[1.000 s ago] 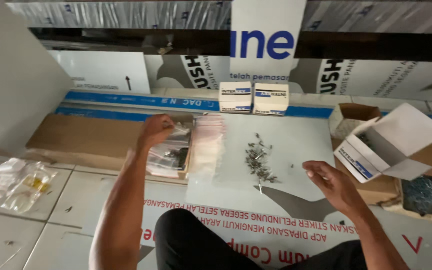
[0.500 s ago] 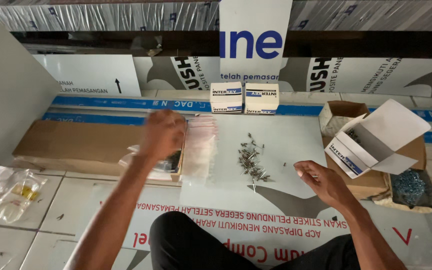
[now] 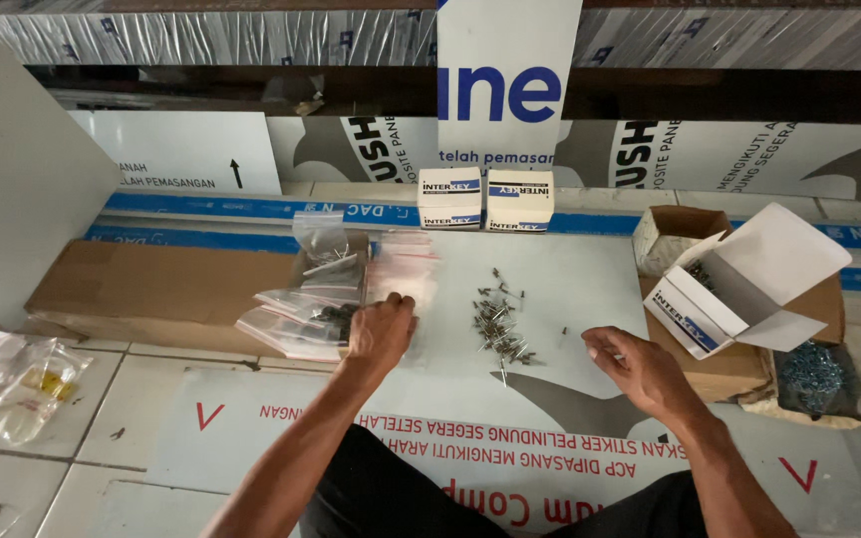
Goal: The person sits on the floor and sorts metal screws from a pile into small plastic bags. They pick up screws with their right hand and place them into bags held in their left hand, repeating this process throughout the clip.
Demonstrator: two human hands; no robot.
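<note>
the left hand (image 3: 381,334), lowered since before, presses curled fingers on glossy clear bags (image 3: 296,324); the right hand (image 3: 640,369) rests loosely curled, empty, near small metal screws (image 3: 498,327).

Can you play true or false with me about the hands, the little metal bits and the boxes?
1. The left hand rests on the stack of clear plastic zip bags. True.
2. The right hand holds a hammer. False: it holds no tool; whether it pinches a small piece cannot be told.
3. The pile of small grey metal rivets lies between the two hands. True.
4. The white cardboard box with the blue stripe on the right is closed. False: its lid is open.
5. Two small white boxes stand at the back. True.
</note>
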